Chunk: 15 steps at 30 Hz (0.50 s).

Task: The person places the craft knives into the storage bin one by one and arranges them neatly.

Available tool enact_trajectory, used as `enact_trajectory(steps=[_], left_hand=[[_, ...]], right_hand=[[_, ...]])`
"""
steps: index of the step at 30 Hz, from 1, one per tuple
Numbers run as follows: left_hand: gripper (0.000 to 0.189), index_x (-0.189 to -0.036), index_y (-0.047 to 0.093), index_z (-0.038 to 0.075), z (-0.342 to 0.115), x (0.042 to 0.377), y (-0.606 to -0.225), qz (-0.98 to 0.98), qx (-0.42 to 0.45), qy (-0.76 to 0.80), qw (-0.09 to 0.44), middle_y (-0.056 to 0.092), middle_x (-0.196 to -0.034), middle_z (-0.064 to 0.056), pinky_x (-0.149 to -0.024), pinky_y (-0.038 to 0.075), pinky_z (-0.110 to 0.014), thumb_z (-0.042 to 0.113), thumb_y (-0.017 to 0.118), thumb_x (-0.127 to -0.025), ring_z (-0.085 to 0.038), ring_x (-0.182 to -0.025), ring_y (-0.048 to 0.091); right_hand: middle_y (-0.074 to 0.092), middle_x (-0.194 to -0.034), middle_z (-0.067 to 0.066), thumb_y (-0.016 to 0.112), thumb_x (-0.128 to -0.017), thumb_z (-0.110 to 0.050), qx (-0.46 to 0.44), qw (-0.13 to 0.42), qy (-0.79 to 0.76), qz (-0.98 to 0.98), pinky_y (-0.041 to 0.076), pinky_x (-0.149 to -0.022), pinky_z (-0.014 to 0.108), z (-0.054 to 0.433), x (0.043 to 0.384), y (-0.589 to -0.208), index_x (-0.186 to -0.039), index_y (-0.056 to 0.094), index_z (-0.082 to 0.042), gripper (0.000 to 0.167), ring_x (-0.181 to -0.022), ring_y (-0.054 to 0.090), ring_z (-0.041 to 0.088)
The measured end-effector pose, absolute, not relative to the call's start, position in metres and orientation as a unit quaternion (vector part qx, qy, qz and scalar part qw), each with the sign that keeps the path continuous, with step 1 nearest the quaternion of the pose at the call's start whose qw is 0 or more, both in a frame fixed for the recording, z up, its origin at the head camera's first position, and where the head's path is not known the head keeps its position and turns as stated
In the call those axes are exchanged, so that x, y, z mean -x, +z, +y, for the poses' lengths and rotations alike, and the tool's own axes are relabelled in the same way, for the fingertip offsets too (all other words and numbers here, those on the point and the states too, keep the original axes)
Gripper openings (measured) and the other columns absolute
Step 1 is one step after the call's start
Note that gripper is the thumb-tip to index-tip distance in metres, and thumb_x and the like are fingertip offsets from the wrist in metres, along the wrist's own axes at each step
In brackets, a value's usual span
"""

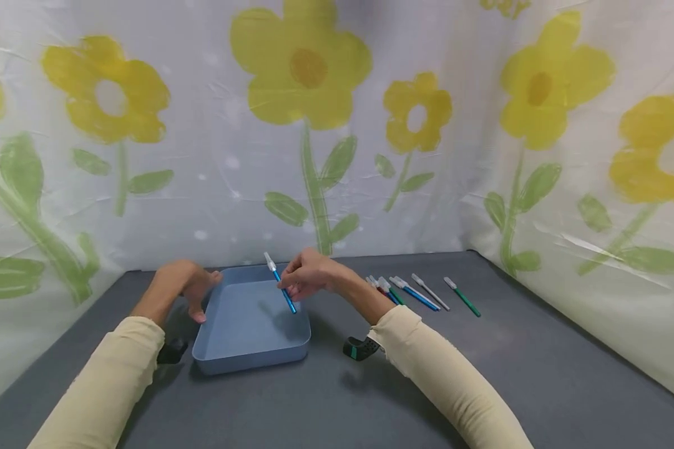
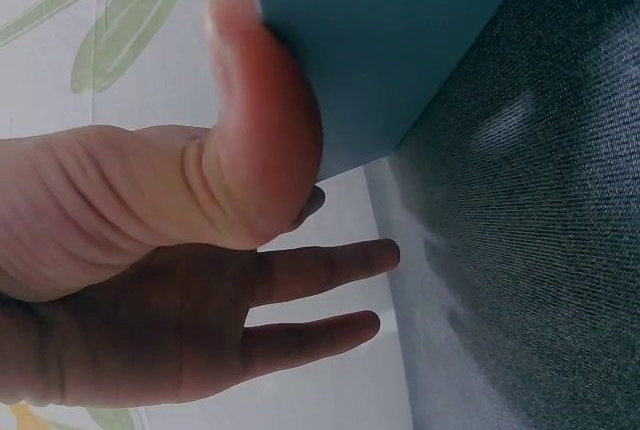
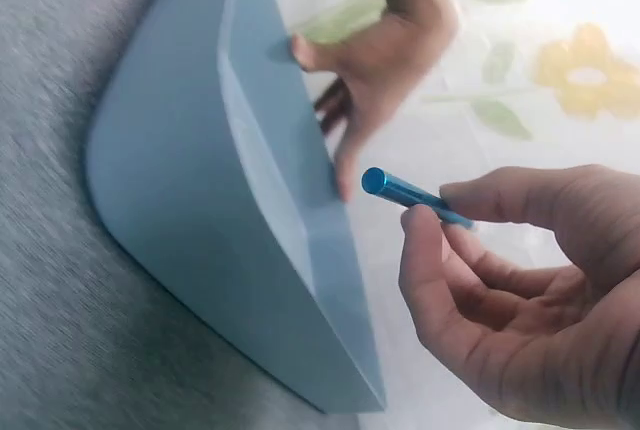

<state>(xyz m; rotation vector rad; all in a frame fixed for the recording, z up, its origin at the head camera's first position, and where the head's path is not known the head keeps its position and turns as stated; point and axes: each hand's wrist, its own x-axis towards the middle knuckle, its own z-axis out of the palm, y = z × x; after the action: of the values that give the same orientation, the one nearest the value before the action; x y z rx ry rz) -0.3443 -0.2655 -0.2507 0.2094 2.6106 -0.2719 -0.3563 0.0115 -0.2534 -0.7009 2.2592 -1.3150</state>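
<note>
A blue craft knife with a clear cap is pinched between the thumb and fingers of my right hand, above the tray. Its cap points up and away, and the plain end of its handle shows in the right wrist view. Below it the grey-blue rectangular tray stands on the table. My left hand is at the tray's left side, the thumb touching the wall near the rim. Two of its other fingers stretch out straight in the left wrist view; the index finger is mostly hidden there.
Right of the tray lie several more capped craft knives, among them a blue one, a silver one and a green one set apart. A flowered curtain hangs behind the dark grey table.
</note>
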Motion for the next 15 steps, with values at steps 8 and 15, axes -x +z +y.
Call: enact_trajectory(steps=[8,15], left_hand=[[0.122,-0.163,0.014,-0.008,-0.261,0.348,-0.258,0.958,-0.088,-0.113,0.25,0.01,-0.171,-0.033,-0.122,0.034,-0.063,0.043,0.089,-0.082,-0.054,-0.158,0.017],[0.122,-0.162,0.015,-0.01,-0.266,0.351,-0.255,0.957,-0.087,-0.124,0.248,0.012,-0.17,-0.036,-0.123,0.032,-0.063,0.043,0.089,-0.082,-0.054,-0.158,0.017]], right_hand=[[0.069,-0.072,0.005,0.072,-0.096,-0.004,0.234,0.218,-0.483,0.815,0.065,-0.073,0.033,-0.009,0.344,-0.261,-0.106,0.075,0.006,0.014,-0.064,0.069,0.013],[0.068,-0.07,0.008,0.073,-0.095,-0.003,0.22,0.237,-0.483,0.813,0.062,-0.09,0.045,-0.041,0.329,-0.253,-0.09,0.072,0.0,0.006,-0.062,0.068,0.015]])
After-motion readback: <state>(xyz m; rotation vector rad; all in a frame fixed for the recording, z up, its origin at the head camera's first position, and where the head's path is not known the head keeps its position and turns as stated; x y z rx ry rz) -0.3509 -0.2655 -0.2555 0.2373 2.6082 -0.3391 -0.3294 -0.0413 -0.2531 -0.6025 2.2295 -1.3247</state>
